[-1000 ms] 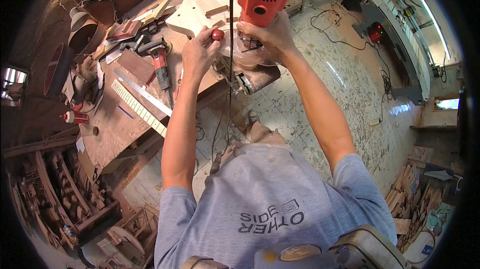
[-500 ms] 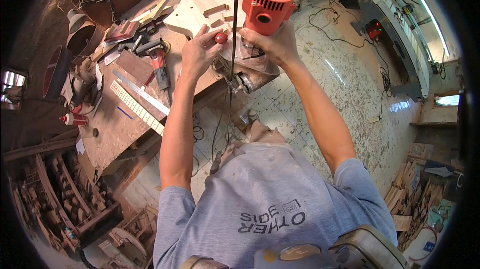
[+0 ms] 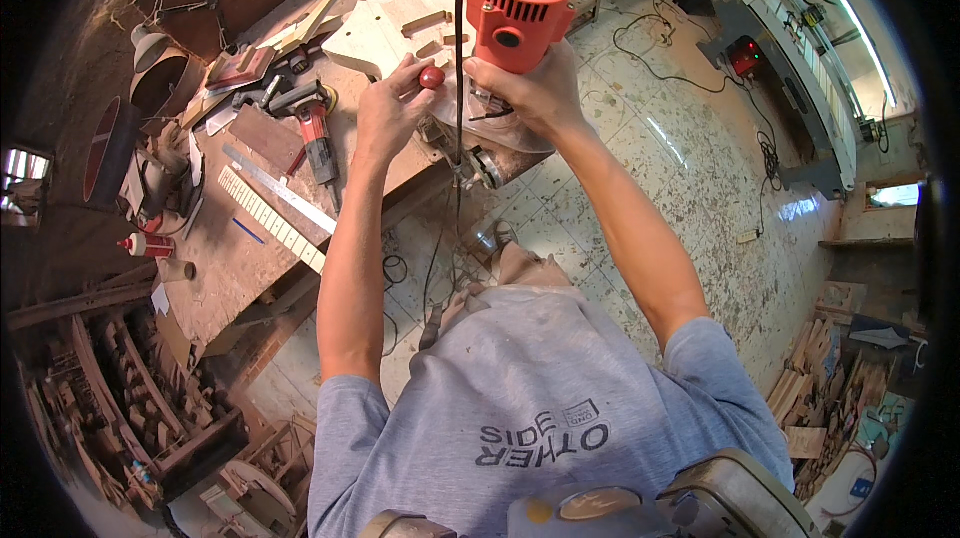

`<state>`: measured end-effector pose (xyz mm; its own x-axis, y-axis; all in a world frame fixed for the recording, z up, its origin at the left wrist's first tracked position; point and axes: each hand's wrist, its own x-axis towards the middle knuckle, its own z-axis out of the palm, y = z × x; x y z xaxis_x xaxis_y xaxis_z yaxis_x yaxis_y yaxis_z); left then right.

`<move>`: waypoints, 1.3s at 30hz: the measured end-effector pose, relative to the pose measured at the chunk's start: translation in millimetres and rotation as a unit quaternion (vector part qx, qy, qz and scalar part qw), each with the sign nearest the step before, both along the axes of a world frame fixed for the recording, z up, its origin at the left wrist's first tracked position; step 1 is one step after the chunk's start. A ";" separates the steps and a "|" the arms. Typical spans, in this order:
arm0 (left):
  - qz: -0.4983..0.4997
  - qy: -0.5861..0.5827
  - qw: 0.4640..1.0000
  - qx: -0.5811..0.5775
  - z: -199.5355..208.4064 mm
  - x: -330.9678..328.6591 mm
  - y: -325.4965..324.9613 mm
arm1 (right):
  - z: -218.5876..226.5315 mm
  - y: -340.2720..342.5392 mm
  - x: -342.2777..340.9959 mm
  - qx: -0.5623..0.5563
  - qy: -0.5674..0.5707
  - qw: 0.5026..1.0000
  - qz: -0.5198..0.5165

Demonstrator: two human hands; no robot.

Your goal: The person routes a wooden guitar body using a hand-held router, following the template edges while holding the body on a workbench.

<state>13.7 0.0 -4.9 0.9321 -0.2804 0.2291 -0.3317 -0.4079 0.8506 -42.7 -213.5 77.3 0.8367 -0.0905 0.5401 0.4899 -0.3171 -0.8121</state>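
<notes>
My right hand (image 3: 545, 96) is wrapped round the lower part of an orange-red handheld router (image 3: 518, 23), which stands upright. A cable rises from its top. My left hand (image 3: 390, 110) is closed at the fingertips on a glossy red ball knob (image 3: 431, 77), just left of the router. Under both hands lies a pale wooden guitar body (image 3: 385, 30) with several routed cavities. The router's base and bit are mostly hidden by my right hand and a dark cord (image 3: 459, 88) hanging in front.
Left of my left arm, the workbench (image 3: 235, 263) bears an angle grinder (image 3: 316, 138), a metal ruler (image 3: 285, 193), a fretted guitar neck (image 3: 265, 218) and a glue bottle (image 3: 148, 245). A vise (image 3: 487, 168) sits at the bench's edge. Cables lie on the tiled floor (image 3: 700, 208).
The router has shifted a little to the left over the guitar body. Both my hands and the red knob have moved left with it.
</notes>
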 end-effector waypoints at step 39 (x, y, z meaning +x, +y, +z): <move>0.117 0.007 0.991 -0.069 2.4 -5.6 -12.3 | -11.9 -2.0 52.3 0.005 -0.017 0.998 0.063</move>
